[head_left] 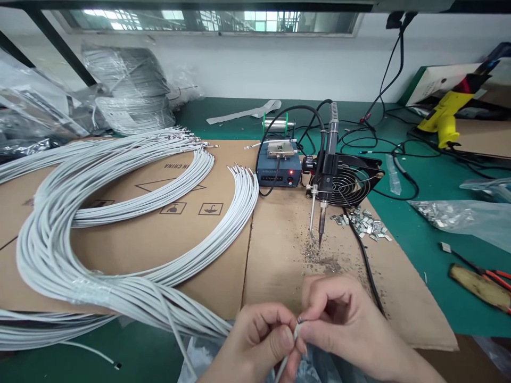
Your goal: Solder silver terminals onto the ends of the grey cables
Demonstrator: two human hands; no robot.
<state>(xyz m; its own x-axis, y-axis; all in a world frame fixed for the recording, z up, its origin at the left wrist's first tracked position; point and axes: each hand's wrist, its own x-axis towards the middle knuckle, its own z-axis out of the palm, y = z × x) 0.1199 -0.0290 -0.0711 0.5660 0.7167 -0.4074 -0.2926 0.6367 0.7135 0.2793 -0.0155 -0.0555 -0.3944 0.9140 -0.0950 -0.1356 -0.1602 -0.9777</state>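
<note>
Grey-white cable (296,332) is being held up right between the fingertips. Its end is pinched by the left hand (268,336), and the tip, where tiny wires (300,321) seem to poke out, is nipped by the thumb and forefinger of the right hand (343,314). So both hands are occupied. Best guess on the step: the wire ends are being teased apart or straightened, and a steady left pinch plus fussy fingertip work would be called for next. Just beyond the hands, a soldering iron (329,159) is propped tip-down, with a pile of metal connector shells (367,223) beyond the right hand.

Readable text is pretty thin, tbh. "IN CHINA" is printed upside down on the cardboard sheet (120,250) beyond the left hand, along with boxed handling symbols. Small lettering on the blue soldering station (278,175), straight ahead, can't be made out.
</note>
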